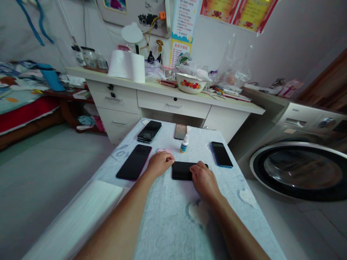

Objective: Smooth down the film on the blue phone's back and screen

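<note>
A black phone [182, 170] lies sideways on the cloth-covered table [168, 216]. At its left end, my left hand [161, 163] is closed, its fingertips by the phone's edge; what it pinches, if anything, is too small to tell. My right hand [204, 177] rests on the right part of the screen with fingers curled together; anything beneath them is hidden. A small white spray bottle [184, 144] stands upright behind the phone. Part of a pink item [164, 150] shows behind my left hand.
Stacked phones [149, 130] and a large dark phone [134, 162] lie left; a blue-edged phone [221, 154] lies right. Another phone [180, 131] is at the back. White sheets [81, 216] cover the left edge. A desk [173, 97] and washing machine [298, 151] stand beyond.
</note>
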The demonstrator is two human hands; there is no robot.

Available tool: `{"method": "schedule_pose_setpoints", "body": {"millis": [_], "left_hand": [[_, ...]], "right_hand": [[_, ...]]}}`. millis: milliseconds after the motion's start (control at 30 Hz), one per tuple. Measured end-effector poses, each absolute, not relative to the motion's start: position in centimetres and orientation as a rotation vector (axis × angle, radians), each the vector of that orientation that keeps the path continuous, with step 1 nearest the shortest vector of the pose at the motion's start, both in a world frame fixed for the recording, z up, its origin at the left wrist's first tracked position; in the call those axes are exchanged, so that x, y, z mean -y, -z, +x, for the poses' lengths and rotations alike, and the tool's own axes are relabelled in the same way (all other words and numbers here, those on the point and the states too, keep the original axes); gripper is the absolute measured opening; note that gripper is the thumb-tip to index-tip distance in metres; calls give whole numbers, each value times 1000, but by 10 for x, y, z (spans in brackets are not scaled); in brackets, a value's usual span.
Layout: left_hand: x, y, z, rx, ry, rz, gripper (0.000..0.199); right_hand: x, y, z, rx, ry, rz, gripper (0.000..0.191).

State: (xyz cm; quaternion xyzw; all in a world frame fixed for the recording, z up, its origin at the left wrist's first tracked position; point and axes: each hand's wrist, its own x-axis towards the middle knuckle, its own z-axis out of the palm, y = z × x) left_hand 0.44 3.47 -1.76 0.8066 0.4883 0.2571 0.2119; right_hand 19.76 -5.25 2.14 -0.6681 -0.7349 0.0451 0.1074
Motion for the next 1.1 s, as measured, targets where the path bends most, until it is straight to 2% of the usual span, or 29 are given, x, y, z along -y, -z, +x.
{"method": "schedule_pose_setpoints", "body": {"millis": [367, 800, 1100], "left_hand": [[-33, 13, 6, -1388, -721, 2275, 17], [-32, 14, 6, -1419, -715, 2259, 19], [-33, 15, 6, -1405, -740, 2258, 17]], "right_hand": [[53, -22, 170, 2395, -308, -1585, 25], [25, -22, 153, 2433, -137, -1756, 28], [27, -24, 158, 2409, -225, -1668, 27]]}}
